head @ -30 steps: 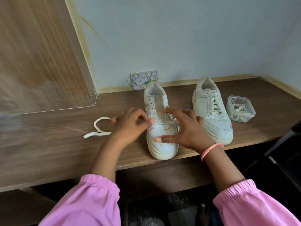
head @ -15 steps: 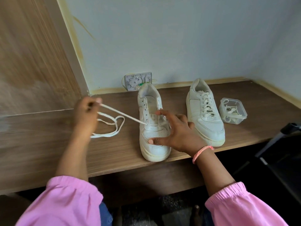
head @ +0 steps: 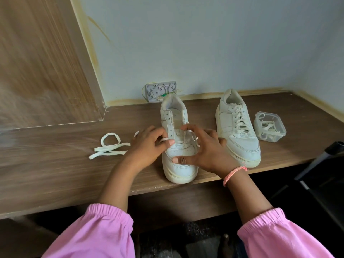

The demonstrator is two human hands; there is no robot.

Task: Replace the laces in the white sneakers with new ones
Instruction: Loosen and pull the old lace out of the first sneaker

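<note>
Two white sneakers are sitting on the counter (head: 55, 174), and both hands are working on the near sneaker (head: 176, 146), whose long axis is running from 6 to 12 o'clock, toe toward the person. The left hand (head: 149, 146) is pinching the old lace (head: 109, 148) at the lower eyelets, its slack trailing toward 9 o'clock; the right hand (head: 206, 149) is spreading wide over the vamp, steadying it. The laced sneaker (head: 236, 127) and a tub of laces (head: 270, 127) are waiting toward 3 o'clock.
</note>
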